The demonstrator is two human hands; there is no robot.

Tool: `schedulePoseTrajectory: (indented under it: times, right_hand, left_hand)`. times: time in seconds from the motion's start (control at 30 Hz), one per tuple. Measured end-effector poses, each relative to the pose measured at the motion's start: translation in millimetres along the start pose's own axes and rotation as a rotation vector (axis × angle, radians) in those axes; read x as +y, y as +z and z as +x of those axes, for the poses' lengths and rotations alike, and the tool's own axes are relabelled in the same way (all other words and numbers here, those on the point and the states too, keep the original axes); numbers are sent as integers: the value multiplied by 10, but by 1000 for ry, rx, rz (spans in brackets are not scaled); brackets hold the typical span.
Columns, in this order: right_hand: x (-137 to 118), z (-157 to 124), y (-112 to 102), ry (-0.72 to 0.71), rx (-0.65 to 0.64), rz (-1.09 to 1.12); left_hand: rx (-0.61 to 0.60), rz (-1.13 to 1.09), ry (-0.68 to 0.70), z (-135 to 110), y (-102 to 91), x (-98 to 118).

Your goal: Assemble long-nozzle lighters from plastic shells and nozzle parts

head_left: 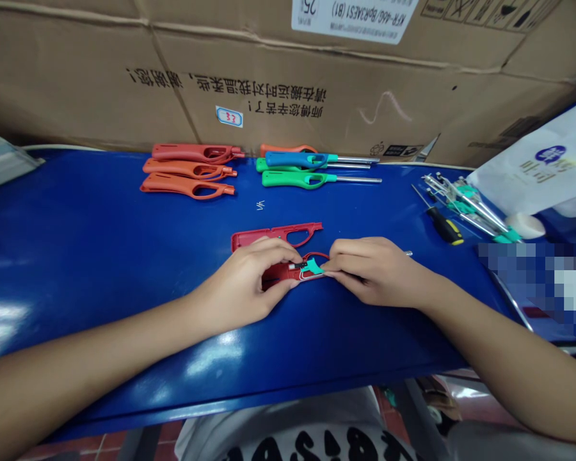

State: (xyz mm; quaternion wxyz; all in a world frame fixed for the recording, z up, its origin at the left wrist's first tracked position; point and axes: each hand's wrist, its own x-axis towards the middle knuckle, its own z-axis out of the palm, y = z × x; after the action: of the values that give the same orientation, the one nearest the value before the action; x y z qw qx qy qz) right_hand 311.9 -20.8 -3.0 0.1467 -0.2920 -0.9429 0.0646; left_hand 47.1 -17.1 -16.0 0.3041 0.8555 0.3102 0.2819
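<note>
At the bottom edge of the frame, a grey shirt (312, 419) lies beyond the near edge of the blue table (125, 333). At centre, the left hand (242, 275) grasps a red shell half (277, 273), fingers over its far side and thumb on its near side. The right hand (384, 272) is closed, fingertips together at the shell's right end, apparently round a metal rod (409, 254), of which only a bright tip shows; the grip itself is concealed. Inside the shell sit a teal part (313, 266), a black component (297, 264) and a white wire (308, 278) running near the lower rim. Risks, as judged: the wire could be pinched if it rides over the rim; the teal part could spring out if the right fingertips slip; a tilted shell could shed the black component. Just above lies the second red shell half (242, 239). Small white pieces (260, 205), above centre, could be lost to a sleeve or knock. Right of frame: a screwdriver (444, 224) and metal rod assemblies (480, 212). Upper left: red and orange handles (173, 184); upper centre: lighters (288, 179). A cardboard box (100, 83) spans the top.
</note>
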Motion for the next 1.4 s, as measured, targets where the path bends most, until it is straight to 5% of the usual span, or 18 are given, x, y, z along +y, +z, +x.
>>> schedulePoseTrajectory:
  times: [0.9, 1.2, 1.4]
  right_hand:
    - [-44, 4, -73, -68, -61, -122]
    - [-82, 2, -99, 26, -102, 9]
    - [-43, 14, -95, 162, -62, 344]
  left_hand:
    - [2, 39, 40, -23, 16, 8]
    - [10, 116, 110, -65, 31, 30]
    - [-25, 143, 150, -79, 27, 58]
